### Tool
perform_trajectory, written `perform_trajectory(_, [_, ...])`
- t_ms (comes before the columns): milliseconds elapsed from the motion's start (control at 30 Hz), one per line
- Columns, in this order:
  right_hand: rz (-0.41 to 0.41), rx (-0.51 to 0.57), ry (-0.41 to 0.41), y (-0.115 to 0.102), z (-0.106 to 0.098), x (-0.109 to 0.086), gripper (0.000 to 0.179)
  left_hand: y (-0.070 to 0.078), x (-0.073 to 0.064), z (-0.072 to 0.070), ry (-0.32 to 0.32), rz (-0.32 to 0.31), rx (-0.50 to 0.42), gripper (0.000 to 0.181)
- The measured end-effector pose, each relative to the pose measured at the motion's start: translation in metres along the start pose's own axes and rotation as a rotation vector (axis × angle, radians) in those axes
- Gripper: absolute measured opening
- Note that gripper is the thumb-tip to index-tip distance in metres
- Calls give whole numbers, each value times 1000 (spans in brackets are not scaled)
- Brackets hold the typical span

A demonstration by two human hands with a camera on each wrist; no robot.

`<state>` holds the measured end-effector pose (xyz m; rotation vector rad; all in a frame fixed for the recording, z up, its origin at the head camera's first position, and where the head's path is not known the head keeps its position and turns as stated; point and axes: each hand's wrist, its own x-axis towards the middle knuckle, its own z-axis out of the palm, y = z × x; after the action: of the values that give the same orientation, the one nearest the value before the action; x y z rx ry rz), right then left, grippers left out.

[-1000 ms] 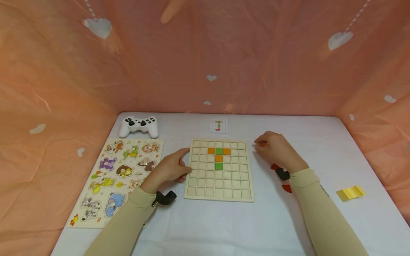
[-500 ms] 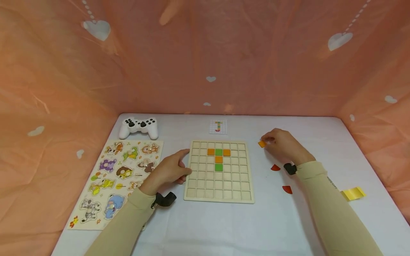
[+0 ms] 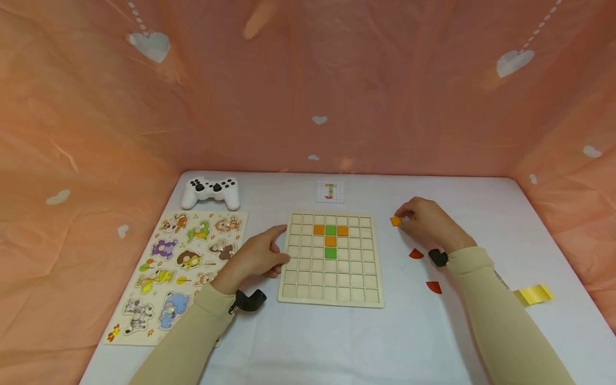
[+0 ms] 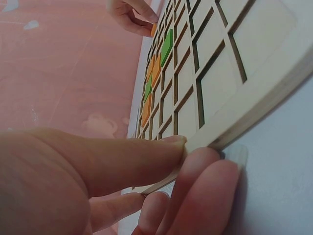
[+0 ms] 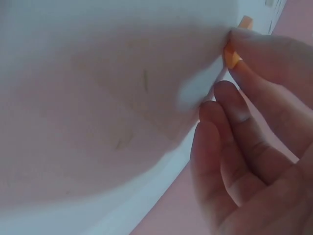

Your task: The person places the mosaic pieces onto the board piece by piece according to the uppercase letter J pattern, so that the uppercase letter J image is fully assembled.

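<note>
Orange, flat and straight-edged, a small tile (image 3: 395, 221) is pinched between the thumb and forefinger of the right hand (image 3: 427, 224), to the right of the gridded board; part of it lies hidden behind those fingers. Whether it touches the white worktop (image 3: 356, 342) I cannot tell. The board (image 3: 337, 279) is pale wood with raised lines. Five tiles sit in its far half: orange, green (image 3: 330, 230) and orange in a row, then orange and green running nearer from the middle. The left hand (image 3: 257, 255) holds the board's left edge, thumb on the rim, forefinger stretched towards the far side and the other fingers bent.

A second ago the right hand was closer to the board and hid most of the tile; now it is farther right and the tile shows. The farther red wedge (image 3: 416, 254), then partly covered by the wrist, is now in plain view, like the nearer red wedge (image 3: 433, 287). The five set tiles are unchanged.

Beyond the board lies a card (image 3: 330, 191) with a coloured J; far left, a white game controller (image 3: 210, 191).
</note>
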<state>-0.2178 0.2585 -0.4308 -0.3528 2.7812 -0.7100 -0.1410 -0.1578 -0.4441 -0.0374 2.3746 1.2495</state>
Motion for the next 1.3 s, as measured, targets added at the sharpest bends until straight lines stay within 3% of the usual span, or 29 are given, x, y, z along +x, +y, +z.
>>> perform_trajectory(267, [59, 44, -10, -10, 5, -9, 27, -1, 2, 0, -1, -5, -4, 83])
perform_trajectory(500, [53, 90, 20, -34, 15, -18, 30, 1, 2, 1, 12, -15, 7, 83])
perform_trajectory(733, [-58, -3, 111, -68, 43, -26, 24, 2, 1, 1, 6, -13, 8, 83])
perform_trajectory(1033, [-220, -80, 118, -103, 70, -36, 16, 3, 2, 0, -5, 1, 22, 83])
perform_trajectory(1300, [-289, -126, 104, -122, 89, -40, 15, 3, 2, 0, -5, -3, 29, 83])
